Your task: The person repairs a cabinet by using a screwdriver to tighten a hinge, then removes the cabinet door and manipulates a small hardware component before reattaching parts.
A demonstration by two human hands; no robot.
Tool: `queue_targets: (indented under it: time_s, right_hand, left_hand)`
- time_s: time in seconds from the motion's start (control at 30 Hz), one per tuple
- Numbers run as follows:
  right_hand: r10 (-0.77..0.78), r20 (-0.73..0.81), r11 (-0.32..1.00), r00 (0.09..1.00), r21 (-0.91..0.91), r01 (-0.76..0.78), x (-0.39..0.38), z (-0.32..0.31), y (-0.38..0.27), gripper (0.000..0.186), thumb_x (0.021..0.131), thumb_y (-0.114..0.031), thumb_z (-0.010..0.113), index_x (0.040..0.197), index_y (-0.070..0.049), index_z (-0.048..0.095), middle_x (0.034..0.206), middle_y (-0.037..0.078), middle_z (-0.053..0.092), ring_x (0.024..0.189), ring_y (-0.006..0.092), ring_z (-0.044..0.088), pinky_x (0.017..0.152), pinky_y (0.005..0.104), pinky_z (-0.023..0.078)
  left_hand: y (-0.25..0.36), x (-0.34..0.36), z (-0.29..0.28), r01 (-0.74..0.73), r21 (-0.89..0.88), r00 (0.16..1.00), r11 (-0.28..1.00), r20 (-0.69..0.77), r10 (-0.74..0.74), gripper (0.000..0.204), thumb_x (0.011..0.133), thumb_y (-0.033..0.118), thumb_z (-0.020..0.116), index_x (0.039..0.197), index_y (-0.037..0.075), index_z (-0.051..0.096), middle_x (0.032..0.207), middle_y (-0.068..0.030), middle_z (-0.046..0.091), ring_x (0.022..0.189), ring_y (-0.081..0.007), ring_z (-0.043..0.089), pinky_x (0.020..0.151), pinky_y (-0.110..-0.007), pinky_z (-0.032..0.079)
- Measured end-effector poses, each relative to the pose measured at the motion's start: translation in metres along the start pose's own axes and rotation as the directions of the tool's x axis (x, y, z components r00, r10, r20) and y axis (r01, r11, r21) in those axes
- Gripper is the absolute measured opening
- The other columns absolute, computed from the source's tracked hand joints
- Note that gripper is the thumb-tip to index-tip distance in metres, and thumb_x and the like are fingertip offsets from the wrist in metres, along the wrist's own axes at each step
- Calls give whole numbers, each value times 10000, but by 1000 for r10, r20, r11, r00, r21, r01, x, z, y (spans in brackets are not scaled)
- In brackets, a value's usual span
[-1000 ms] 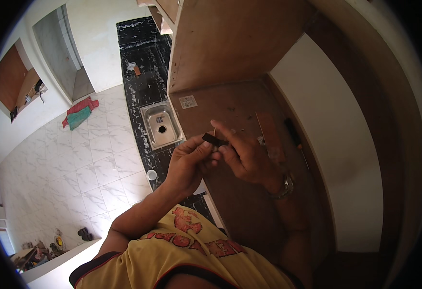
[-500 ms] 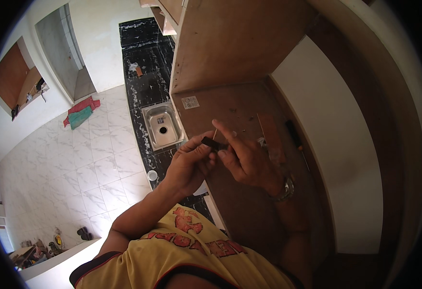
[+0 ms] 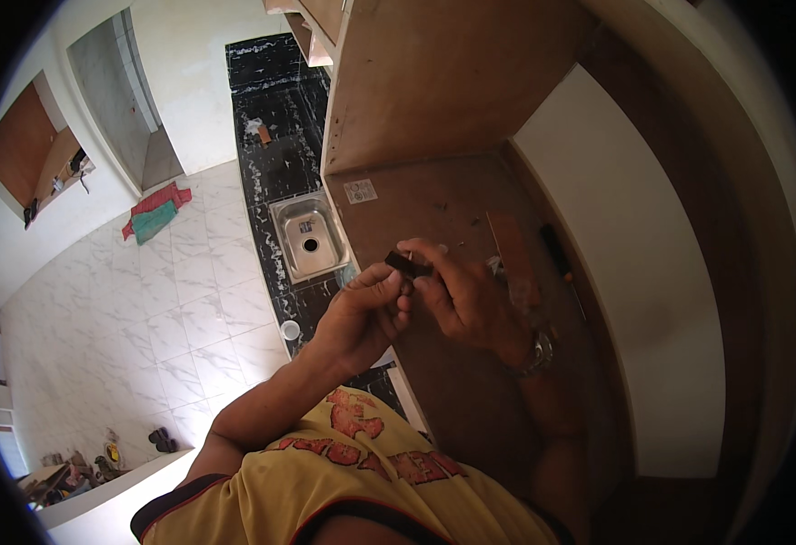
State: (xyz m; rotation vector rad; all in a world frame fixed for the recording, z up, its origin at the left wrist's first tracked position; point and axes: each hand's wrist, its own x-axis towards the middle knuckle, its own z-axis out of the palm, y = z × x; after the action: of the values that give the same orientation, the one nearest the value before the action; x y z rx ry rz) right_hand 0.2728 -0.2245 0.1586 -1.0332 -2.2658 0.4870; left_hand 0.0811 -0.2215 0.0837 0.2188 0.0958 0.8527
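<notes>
My left hand [image 3: 362, 313] pinches a small dark block-like piece [image 3: 399, 262] between thumb and fingers. The piece is held above the brown wooden board of a cabinet [image 3: 471, 400]. From the other side my right hand [image 3: 472, 295], with a metal watch [image 3: 538, 354] on its wrist, closes on the same piece, its index finger bent over the top and the thumb below. A thin pale stick-like bit shows at that fingertip; most of it is hidden by the fingers.
A reddish-brown flat strip [image 3: 507, 245], crumpled clear plastic [image 3: 522, 292] and a dark-handled tool [image 3: 552, 250] lie right of my hands. A steel sink [image 3: 330, 263] is set in the black marbled counter [image 3: 275, 168] at left. A wooden panel [image 3: 443, 82] rises at the far side.
My right index finger has bent down from its raised position onto the dark piece. The thin stick, which showed more clearly before, is now mostly covered.
</notes>
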Motion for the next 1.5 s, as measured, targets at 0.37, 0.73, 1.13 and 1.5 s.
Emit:
queue_targets:
  time_s: [0.37, 0.73, 1.13, 1.5]
  right_hand:
    - [59, -40, 996, 997, -63, -62, -5, 5, 1, 424, 999, -111, 580, 1403, -14, 498, 1104, 218, 696, 856, 358, 717, 747, 426, 558]
    - [124, -58, 992, 991, 26, -123, -3, 1, 6, 395, 1009, -124, 579, 1387, -21, 532, 1117, 221, 698, 944, 403, 719, 776, 448, 565]
    - [70, 6, 995, 997, 64, -71, 0, -5, -5, 521, 1023, -161, 553, 1509, -19, 431, 1172, 230, 690, 959, 385, 721, 829, 449, 557]
    - [-34, -17, 998, 999, -47, 33, -1, -2, 7, 513, 1000, -168, 585, 1469, -16, 442, 1072, 242, 705, 838, 401, 726, 703, 474, 569]
  left_hand:
    - [-4, -2, -1, 6, 8, 999, 1000, -45, -5, 153, 1034, 128, 604, 1168, 78, 660, 1006, -21, 686, 863, -106, 673, 802, -262, 566]
    - [-5, 4, 4, -33, 96, 995, 995, -88, 41, 194, 1041, 146, 594, 1224, 94, 632, 1000, -1, 669, 828, -87, 672, 749, -239, 584]
    - [-5, 8, -2, -207, 192, 975, 959, -39, 218, 207, 1020, 93, 625, 1207, 21, 675, 1045, -63, 723, 876, -128, 705, 766, -270, 592]
    - [-9, 3, -4, -262, 249, 965, 932, 42, 260, 245, 1014, 59, 618, 1246, 11, 677, 1014, -66, 726, 831, -130, 699, 731, -261, 583]
